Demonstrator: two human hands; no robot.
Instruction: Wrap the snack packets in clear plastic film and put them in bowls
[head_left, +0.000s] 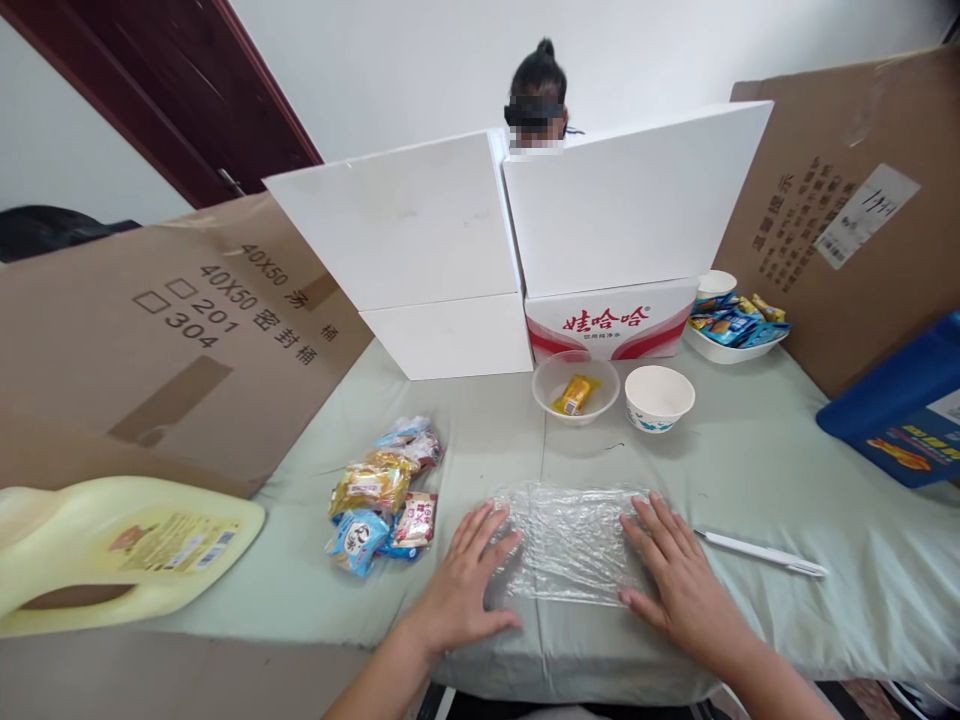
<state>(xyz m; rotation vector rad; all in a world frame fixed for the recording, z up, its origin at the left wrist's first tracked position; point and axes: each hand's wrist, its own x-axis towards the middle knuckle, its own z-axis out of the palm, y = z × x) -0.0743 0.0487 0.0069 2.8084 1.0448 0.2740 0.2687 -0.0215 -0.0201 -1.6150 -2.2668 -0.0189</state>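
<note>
A sheet of clear plastic wrap point(571, 540) lies flat on the pale green cloth near the table's front edge. My left hand point(463, 582) rests flat on its left edge with fingers spread. My right hand point(675, 580) lies flat on its right edge, fingers stretched out. Neither hand holds anything. A pile of small snack packets point(384, 496) sits to the left of my left hand. A white pen point(761, 553) lies just right of my right hand.
Behind the wrap stand a clear bowl with a yellow packet point(576, 392) and a white paper bowl point(658, 397). A dish of snacks point(733, 325) is at back right. White boxes point(517, 250) and cardboard panels wall the table. A yellow jug point(112, 550) lies left, a blue box point(907, 405) right. A person sits behind the boxes.
</note>
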